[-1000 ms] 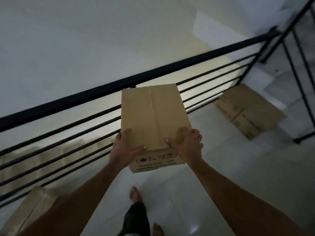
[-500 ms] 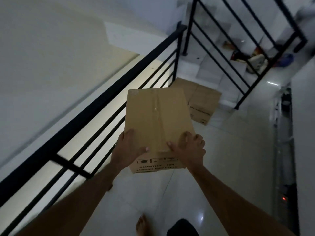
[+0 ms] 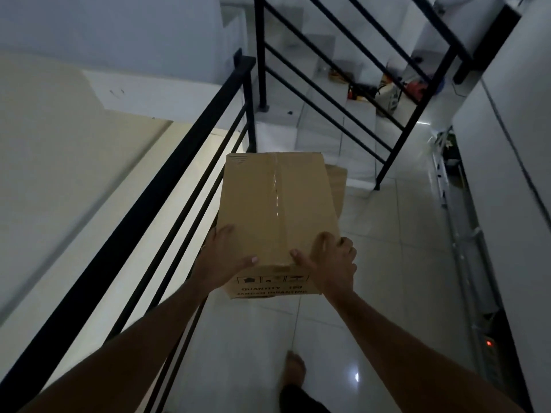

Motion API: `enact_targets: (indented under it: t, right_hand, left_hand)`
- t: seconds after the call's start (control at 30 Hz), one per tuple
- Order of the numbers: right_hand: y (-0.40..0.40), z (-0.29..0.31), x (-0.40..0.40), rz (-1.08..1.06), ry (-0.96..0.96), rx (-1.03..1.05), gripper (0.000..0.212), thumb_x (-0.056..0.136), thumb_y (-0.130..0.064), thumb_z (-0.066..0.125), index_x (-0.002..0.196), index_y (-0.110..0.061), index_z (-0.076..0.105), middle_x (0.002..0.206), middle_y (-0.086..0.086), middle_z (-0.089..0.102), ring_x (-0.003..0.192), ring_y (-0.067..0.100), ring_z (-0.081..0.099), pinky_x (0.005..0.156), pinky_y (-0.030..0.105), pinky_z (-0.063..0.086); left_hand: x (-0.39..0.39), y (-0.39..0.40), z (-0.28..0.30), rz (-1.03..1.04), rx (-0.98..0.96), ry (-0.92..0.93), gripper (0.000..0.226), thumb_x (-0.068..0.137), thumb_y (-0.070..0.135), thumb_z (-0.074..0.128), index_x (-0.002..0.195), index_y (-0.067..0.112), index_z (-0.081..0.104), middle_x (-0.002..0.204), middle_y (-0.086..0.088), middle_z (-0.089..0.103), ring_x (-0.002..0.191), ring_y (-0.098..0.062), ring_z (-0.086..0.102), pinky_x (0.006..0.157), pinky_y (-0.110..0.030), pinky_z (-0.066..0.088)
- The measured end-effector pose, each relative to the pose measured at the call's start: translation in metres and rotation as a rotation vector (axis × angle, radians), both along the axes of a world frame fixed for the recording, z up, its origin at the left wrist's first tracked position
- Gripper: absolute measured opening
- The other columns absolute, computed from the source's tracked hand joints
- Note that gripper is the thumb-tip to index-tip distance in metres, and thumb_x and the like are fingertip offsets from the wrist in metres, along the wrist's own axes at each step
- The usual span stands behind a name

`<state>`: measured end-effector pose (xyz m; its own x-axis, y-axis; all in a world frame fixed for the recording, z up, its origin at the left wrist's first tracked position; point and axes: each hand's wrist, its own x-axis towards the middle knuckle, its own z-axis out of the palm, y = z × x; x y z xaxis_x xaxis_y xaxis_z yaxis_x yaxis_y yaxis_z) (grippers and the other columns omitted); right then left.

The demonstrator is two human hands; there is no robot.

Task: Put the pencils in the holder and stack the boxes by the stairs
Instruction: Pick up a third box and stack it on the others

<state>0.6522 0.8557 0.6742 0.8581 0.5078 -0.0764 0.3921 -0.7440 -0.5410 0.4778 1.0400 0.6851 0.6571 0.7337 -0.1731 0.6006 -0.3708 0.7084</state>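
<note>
The person carries 1 cardboard box out in front with both arms stretched forward. The left hand presses flat against the box's near left corner, fingers spread wide over the top and side. The right hand wraps the near right corner, fingers curled over the top edge and thumb laid on the top face. Both hands clamp the box between them, and it hangs clear of the floor.

Compared with 1 second ago, the view has swung round: the black railing that ran straight across ahead now runs along the left side, and the stairs have come into view directly ahead. The second box, seen off to the right on the floor before, now sits almost wholly hidden behind the carried one, with only a strip of its right edge showing near the foot of the stairs. A bare foot is stepping forward on the tiles.

This suggests the person has turned toward the drop spot and is closing in on it, so the stacking step looks about halfway through: the box is lined up over the lower one but not yet set down. No pencils or holder are visible here.
</note>
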Motion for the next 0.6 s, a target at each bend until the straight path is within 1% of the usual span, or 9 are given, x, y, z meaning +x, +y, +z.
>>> enact_targets:
  t: [0.1, 0.2, 0.27, 0.37, 0.43, 0.5, 0.53, 0.6]
  right_hand:
    - [0.045, -0.005, 0.052, -0.01, 0.015, -0.017, 0.082, 0.061, -0.085, 0.051, 0.118, -0.029, 0.037, 0.128, 0.014, 0.039, 0.118, 0.035, 0.04, 0.089, 0.056, 0.045]
    - [0.082, -0.008, 0.09, -0.017, 0.026, -0.014, 0.082, 0.062, -0.084, 0.054, 0.119, -0.027, 0.04, 0.127, 0.013, 0.04, 0.118, 0.035, 0.04, 0.088, 0.056, 0.046]
    - [0.107, -0.013, 0.113, -0.03, 0.039, -0.018, 0.081, 0.062, -0.082, 0.056, 0.12, -0.027, 0.041, 0.126, 0.012, 0.04, 0.117, 0.034, 0.04, 0.088, 0.056, 0.046]
    - [0.153, -0.028, 0.152, -0.06, 0.055, -0.018, 0.08, 0.063, -0.079, 0.061, 0.12, -0.026, 0.04, 0.125, 0.014, 0.041, 0.117, 0.035, 0.041, 0.087, 0.055, 0.048]
    - [0.182, -0.041, 0.175, -0.09, 0.086, -0.013, 0.082, 0.064, -0.077, 0.064, 0.122, -0.026, 0.04, 0.128, 0.015, 0.04, 0.12, 0.036, 0.04, 0.089, 0.057, 0.048]
    - [0.209, -0.057, 0.197, -0.137, 0.12, -0.008, 0.084, 0.063, -0.077, 0.065, 0.124, -0.025, 0.04, 0.133, 0.016, 0.038, 0.122, 0.037, 0.039, 0.09, 0.058, 0.048]
    - [0.22, -0.063, 0.206, -0.155, 0.136, 0.002, 0.085, 0.063, -0.077, 0.065, 0.125, -0.025, 0.04, 0.134, 0.017, 0.037, 0.123, 0.037, 0.038, 0.09, 0.058, 0.048]
    - [0.246, -0.079, 0.228, -0.189, 0.165, 0.008, 0.087, 0.062, -0.078, 0.065, 0.127, -0.025, 0.041, 0.134, 0.016, 0.037, 0.123, 0.036, 0.038, 0.089, 0.055, 0.047]
  left_hand:
    - [0.054, 0.051, -0.008, -0.018, -0.046, -0.02, 0.107, 0.061, 0.057, 0.083, 0.147, 0.027, 0.027, 0.149, 0.002, 0.024, 0.128, -0.021, 0.041, 0.099, -0.044, 0.044]
    - [0.097, 0.094, -0.015, -0.032, -0.082, -0.013, 0.108, 0.061, 0.055, 0.085, 0.148, 0.026, 0.027, 0.152, 0.001, 0.018, 0.132, -0.023, 0.039, 0.104, -0.048, 0.042]
    - [0.122, 0.122, -0.022, -0.03, -0.098, 0.007, 0.113, 0.055, 0.061, 0.083, 0.148, 0.027, 0.027, 0.152, 0.002, 0.017, 0.133, -0.023, 0.038, 0.104, -0.05, 0.043]
    - [0.166, 0.171, -0.037, -0.058, -0.11, 0.011, 0.121, 0.047, 0.072, 0.074, 0.148, 0.026, 0.028, 0.151, 0.003, 0.017, 0.133, -0.023, 0.037, 0.105, -0.049, 0.042]
    - [0.195, 0.204, -0.051, -0.09, -0.113, 0.006, 0.12, 0.047, 0.072, 0.075, 0.148, 0.025, 0.028, 0.15, 0.006, 0.018, 0.134, -0.022, 0.037, 0.106, -0.043, 0.041]
    - [0.226, 0.238, -0.07, -0.125, -0.108, 0.015, 0.117, 0.05, 0.068, 0.079, 0.147, 0.026, 0.029, 0.149, 0.008, 0.019, 0.134, -0.021, 0.036, 0.103, -0.034, 0.038]
    - [0.239, 0.252, -0.076, -0.136, -0.095, 0.019, 0.117, 0.051, 0.068, 0.08, 0.147, 0.026, 0.029, 0.15, 0.007, 0.018, 0.135, -0.021, 0.034, 0.103, -0.032, 0.037]
    - [0.267, 0.283, -0.092, -0.157, -0.081, 0.059, 0.118, 0.05, 0.071, 0.077, 0.148, 0.029, 0.026, 0.154, 0.005, 0.014, 0.138, -0.025, 0.029, 0.107, -0.04, 0.036]
